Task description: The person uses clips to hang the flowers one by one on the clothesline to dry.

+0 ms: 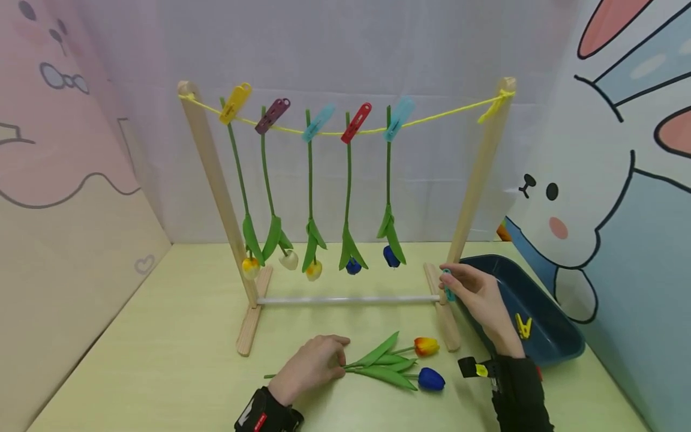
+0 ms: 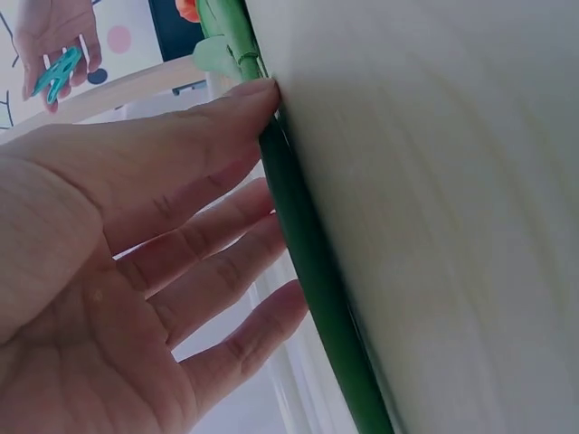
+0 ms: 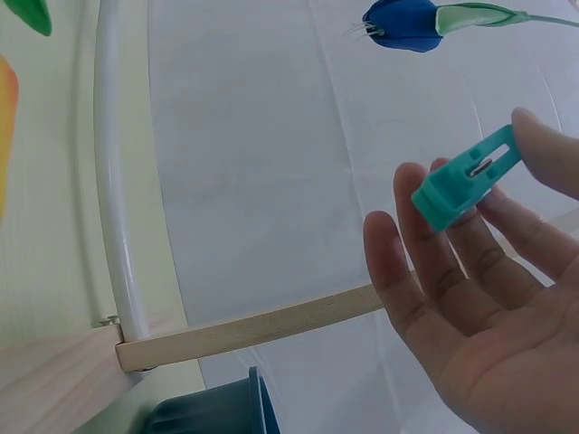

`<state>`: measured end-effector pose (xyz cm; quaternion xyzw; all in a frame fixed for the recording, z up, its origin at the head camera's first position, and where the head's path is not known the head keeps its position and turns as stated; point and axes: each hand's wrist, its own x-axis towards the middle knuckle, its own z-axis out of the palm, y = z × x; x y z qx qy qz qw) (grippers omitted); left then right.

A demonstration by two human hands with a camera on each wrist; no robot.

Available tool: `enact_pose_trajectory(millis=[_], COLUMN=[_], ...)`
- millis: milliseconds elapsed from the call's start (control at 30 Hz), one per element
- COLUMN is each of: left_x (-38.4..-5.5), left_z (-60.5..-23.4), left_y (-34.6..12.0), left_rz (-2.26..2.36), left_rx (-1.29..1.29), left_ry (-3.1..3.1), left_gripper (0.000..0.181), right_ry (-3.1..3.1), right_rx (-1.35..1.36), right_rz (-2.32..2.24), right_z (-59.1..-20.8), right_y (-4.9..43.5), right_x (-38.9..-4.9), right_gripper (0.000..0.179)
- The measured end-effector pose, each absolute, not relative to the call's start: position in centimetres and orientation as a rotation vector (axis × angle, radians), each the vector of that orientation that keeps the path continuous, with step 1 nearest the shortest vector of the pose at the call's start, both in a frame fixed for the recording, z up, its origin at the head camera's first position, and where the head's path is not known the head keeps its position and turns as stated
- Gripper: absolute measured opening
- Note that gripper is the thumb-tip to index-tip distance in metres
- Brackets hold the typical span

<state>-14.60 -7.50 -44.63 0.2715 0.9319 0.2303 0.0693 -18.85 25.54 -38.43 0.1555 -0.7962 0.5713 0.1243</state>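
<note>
My left hand (image 1: 315, 364) is low over the table, its thumb and fingers at a green tulip stem (image 2: 312, 253); the thumb tip overlaps the stem, the fingertips partly hidden behind it. Two tulips lie there side by side, one with a red-and-yellow bloom (image 1: 426, 346), one with a blue bloom (image 1: 431, 379). Which stem is between the fingers I cannot tell. Beside the rack's right post, my right hand (image 1: 483, 300) pinches a teal clothespin (image 3: 461, 179) between thumb and fingers, apart from the line.
A yellow line (image 1: 448, 113) spans a wooden rack (image 1: 480, 174); several tulips hang from it, blooms down, by clothespins, the rightmost light blue (image 1: 399, 119). A white crossbar (image 1: 345, 299) joins the feet. At right a dark blue basin (image 1: 567, 336) contains a yellow clothespin (image 1: 523, 326).
</note>
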Motion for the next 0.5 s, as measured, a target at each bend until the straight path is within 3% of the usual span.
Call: enact_pose_trajectory(millis=[500], left_x=[-14.98], left_z=[-44.58], left_y=[-7.74], left_rz=[0.772], left_rx=[0.900], left_ry=[2.797], left_gripper=[0.008], right_ry=[-2.296], right_rx=[0.459], right_rz=[1.710], right_z=[-38.33], right_y=[25.87], right_x=[-18.76], right_gripper=[0.023])
